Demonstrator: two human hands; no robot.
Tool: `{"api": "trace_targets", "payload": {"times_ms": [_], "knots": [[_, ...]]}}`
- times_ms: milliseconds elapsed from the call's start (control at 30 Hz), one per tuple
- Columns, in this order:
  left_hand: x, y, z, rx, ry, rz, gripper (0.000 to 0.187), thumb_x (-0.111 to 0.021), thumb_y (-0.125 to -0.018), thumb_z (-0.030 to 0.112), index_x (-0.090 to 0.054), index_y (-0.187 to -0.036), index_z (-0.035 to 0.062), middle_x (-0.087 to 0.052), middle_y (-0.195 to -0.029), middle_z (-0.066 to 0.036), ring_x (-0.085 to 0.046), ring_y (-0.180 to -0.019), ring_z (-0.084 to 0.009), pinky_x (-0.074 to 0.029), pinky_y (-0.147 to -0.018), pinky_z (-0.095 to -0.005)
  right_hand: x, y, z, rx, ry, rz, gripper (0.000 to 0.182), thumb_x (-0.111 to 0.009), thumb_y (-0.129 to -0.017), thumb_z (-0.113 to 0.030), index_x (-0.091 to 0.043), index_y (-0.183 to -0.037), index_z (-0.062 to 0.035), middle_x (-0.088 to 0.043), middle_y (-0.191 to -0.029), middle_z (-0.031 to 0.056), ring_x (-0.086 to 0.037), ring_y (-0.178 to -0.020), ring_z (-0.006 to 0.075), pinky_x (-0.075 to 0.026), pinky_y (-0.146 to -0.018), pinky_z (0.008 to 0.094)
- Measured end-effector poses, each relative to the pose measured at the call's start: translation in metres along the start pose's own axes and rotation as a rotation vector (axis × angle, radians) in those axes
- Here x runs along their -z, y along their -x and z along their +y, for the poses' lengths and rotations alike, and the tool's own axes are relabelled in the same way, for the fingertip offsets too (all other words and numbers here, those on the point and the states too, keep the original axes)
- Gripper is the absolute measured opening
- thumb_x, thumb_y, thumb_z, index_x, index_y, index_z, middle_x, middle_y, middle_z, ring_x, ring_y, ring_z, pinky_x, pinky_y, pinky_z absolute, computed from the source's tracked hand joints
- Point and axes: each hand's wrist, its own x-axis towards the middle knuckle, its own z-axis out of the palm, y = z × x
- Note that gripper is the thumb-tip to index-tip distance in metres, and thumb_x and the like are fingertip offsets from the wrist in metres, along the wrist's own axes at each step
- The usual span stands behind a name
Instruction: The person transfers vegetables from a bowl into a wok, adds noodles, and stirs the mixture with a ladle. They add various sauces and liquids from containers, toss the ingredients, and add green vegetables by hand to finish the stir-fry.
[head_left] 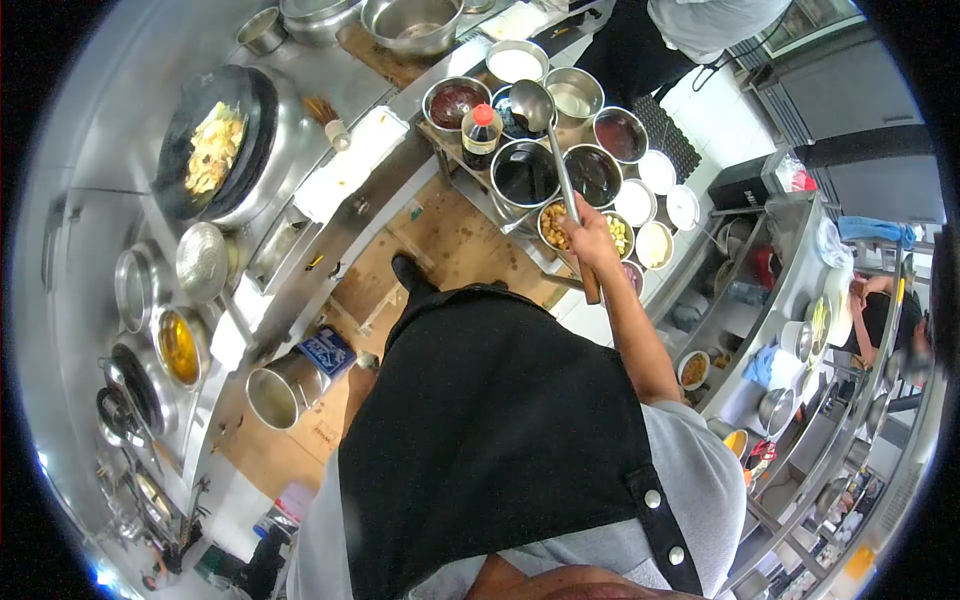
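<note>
My right hand point(592, 243) is closed round the wooden handle of a long metal ladle point(565, 165). The ladle's bowl hangs over the seasoning containers, close to a red-capped bottle point(481, 135). Beneath the hand are a bowl of brown pieces point(553, 226) and a bowl of chopped green pieces point(618, 236). Only a sliver of my left hand point(360, 386) shows beside my black apron point(490, 430); its fingers are hidden. Near it are a blue printed packet point(327, 352) and a deep metal pot point(273, 397).
At the upper left, a wok point(170, 150) holds cooked food point(215, 148). A skimmer point(202, 262) and a bowl of yellow liquid point(180, 346) are below it. Another person point(690, 30) stands beyond the seasoning containers. A steel counter point(745, 330) runs along the right.
</note>
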Motion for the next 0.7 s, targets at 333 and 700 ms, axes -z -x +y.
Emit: {"api": "trace_targets", "payload": {"times_ms": [333, 700], "knots": [[0.009, -0.035, -0.006, 0.100, -0.109, -0.027, 0.033, -0.079, -0.078, 0.023, -0.072, -0.098, -0.0030, -0.074, -0.096, -0.024, -0.074, -0.090, -0.0368, -0.054, -0.076, -0.0474, 0.009, 0.016, -0.045, -0.174, -0.447, -0.041, 0.062, -0.064, -0.096, -0.011, -0.047, -0.155, -0.0108, -0.056, -0.068, -0.0010, -0.048, -0.048, 0.0092, -0.041, -0.047, 0.0256], [0.069, -0.078, 0.017, 0.035, 0.276, -0.111, 0.026, -0.083, -0.078, 0.018, -0.075, -0.097, 0.0021, -0.077, -0.096, -0.018, -0.075, -0.088, -0.0309, -0.056, -0.074, -0.0415, -0.073, 0.009, -0.228, -0.047, -0.385, -0.216, 0.061, -0.060, -0.098, -0.007, -0.044, -0.157, -0.0098, -0.052, -0.069, 0.0008, -0.049, -0.048, 0.0111, -0.039, -0.045, 0.0253]]}}
